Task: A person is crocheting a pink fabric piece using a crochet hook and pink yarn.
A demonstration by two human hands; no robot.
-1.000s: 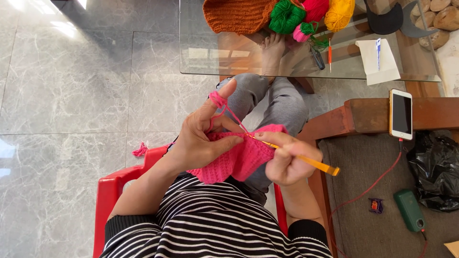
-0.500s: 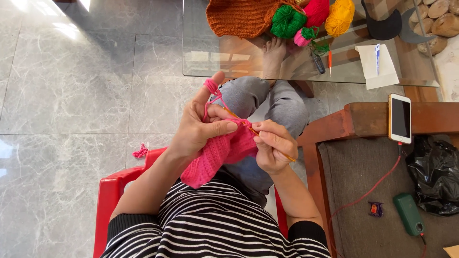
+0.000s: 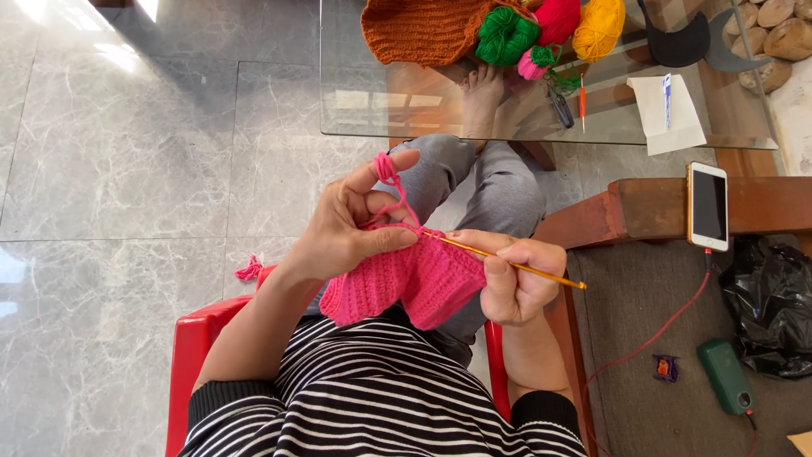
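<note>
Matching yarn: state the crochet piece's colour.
Bright pink, the crochet piece, clearest in the head view.

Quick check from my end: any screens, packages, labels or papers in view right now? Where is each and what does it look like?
Smartphone: on the wooden armrest at right, slim rectangle, dark blank screen, white and gold frame, red cable plugged in.
White paper: on the glass table's right end, folded sheet with a pen on it.
Black plastic bag: on the grey seat at right, crumpled and glossy.
No signs seen.

A floppy pink crocheted wool piece (image 3: 406, 283) hangs mid-scene; a thin orange metal crochet hook (image 3: 507, 264) pokes its upper edge, slanting down rightward.
</note>
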